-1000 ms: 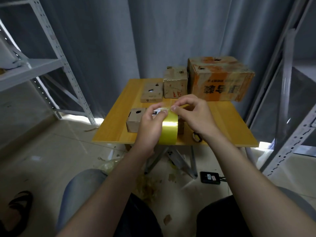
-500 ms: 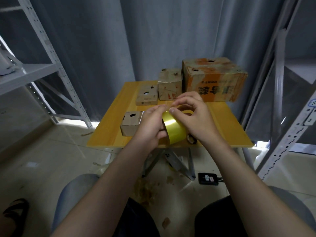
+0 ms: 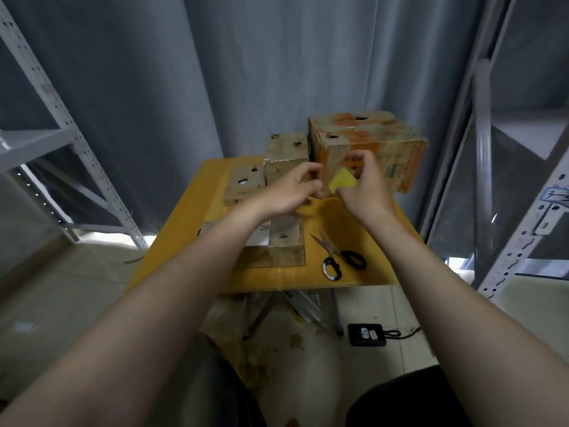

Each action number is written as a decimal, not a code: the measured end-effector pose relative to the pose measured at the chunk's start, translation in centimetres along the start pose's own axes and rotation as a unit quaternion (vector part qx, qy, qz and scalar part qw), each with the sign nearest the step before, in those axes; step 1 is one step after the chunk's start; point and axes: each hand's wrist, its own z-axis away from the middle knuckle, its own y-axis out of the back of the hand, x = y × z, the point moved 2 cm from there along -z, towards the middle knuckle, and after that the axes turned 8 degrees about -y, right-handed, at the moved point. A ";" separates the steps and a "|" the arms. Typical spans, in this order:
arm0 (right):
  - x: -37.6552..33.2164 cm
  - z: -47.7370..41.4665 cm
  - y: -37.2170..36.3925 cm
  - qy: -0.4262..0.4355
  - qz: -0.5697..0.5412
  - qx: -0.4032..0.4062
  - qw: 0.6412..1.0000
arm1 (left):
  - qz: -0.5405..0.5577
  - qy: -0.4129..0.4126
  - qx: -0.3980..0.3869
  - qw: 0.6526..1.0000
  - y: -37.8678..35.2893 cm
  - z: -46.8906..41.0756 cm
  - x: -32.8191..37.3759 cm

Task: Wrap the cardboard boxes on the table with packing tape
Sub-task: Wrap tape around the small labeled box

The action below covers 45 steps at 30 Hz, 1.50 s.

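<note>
The right hand [image 3: 366, 186] is gripping the yellow packing-tape roll [image 3: 343, 181] just in front of the large orange-printed cardboard box [image 3: 369, 131], probably to free the tape end. The left hand [image 3: 289, 191] is curling beside the roll; its pinch cannot be confirmed.

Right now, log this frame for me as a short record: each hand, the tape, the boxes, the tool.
left hand: fingers curled beside the yellow tape; contact unclear
right hand: grips the yellow tape, raised in front of the large orange box
table: large orange box at back right, medium box to its left, flat box further left
near box: at front, partly hidden by the left forearm
scissors: lying flat right of the near box, untouched
</note>
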 end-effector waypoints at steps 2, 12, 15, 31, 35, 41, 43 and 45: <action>1.5 -1.2 -0.5 -0.026 0.087 -0.012 0.996 | -0.167 0.015 -0.089 0.982 2.2 0.4 -2.3; 5.8 -2.3 -3.8 -0.034 0.287 -0.061 0.955 | -0.259 0.051 -0.165 0.950 4.3 2.1 -7.8; 3.6 -1.9 -3.8 0.004 0.201 0.015 0.980 | -0.220 0.044 -0.072 0.972 5.4 2.0 -6.9; -3.6 -3.2 -8.9 -0.159 -0.237 0.036 0.958 | -0.303 0.056 0.205 0.929 1.4 0.2 -3.1; -3.6 -3.8 -9.3 -0.123 -0.212 0.050 0.968 | -0.300 0.048 0.234 0.924 1.4 0.4 -3.3; -3.1 -4.4 -9.8 -0.065 -0.219 0.107 0.968 | -0.228 0.058 0.234 0.943 2.0 1.1 -4.6; -3.0 -4.8 -9.6 -0.037 -0.226 0.140 0.963 | -0.203 0.052 0.236 0.949 2.4 1.3 -4.7; -2.7 -5.0 -9.3 -0.015 -0.234 0.165 0.958 | -0.188 0.045 0.235 0.953 2.7 1.5 -4.6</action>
